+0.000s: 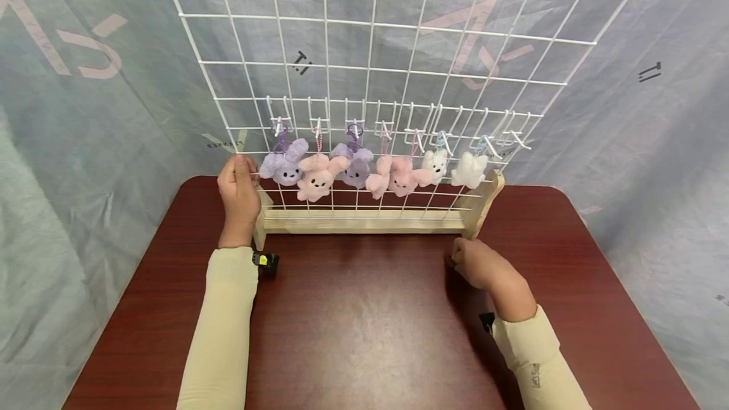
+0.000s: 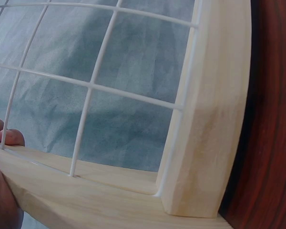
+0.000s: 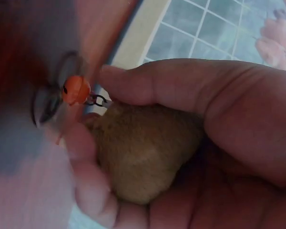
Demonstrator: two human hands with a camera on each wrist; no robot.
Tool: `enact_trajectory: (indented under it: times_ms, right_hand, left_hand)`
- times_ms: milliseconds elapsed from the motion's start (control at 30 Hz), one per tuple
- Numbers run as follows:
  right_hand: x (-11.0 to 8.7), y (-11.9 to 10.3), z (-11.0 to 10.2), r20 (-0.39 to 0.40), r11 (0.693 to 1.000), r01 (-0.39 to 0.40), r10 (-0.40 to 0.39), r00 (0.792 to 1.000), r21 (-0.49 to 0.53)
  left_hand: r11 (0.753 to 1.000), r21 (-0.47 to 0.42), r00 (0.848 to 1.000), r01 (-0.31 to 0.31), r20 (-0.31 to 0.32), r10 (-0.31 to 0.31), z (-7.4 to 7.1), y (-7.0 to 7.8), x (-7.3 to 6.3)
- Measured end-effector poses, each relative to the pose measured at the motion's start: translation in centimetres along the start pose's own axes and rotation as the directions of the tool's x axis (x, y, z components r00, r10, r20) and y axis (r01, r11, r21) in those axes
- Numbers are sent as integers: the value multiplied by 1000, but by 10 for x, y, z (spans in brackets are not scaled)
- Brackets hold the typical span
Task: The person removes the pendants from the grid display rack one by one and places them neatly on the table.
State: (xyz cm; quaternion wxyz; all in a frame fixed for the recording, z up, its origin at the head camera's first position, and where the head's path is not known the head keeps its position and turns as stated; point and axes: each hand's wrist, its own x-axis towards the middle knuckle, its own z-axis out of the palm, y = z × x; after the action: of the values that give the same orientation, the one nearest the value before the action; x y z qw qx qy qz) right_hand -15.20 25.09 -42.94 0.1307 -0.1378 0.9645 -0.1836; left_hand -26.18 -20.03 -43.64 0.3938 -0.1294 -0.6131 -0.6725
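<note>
My left hand (image 1: 238, 193) grips the left upright of the wooden stand (image 1: 364, 225) that holds a white wire grid (image 1: 373, 24). In the left wrist view, fingertips (image 2: 12, 138) curl round the pale wood. Low over the table near the stand's right foot is my right hand (image 1: 490, 271). Between its thumb and curled fingers it holds a brown plush keychain (image 3: 143, 152), mostly hidden in the palm. An orange bell (image 3: 77, 90) and a blurred dark ring hang out past the fingertips on a short chain.
Plush keychains hang in a row from white hooks: purple bunnies (image 1: 286, 168), pink bunnies (image 1: 316, 179) and white bears (image 1: 469, 169). A bare hook (image 1: 517, 138) sits at the row's right end. The dark red table (image 1: 364, 321) lies below, grey cloth (image 1: 85, 131) behind.
</note>
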Motion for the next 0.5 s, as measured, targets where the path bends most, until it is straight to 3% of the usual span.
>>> enact_trajectory:
  times_ms: [233,500]
  right_hand:
    - [-3,-6,6,115,987,-159,158,981,1]
    - [-9,-5,12,123,990,-132,125,985,50]
  left_hand:
    - [1000,11,1000,-16,13,16,8,25,-2]
    - [999,25,1000,-20,5,20,2,3,-1]
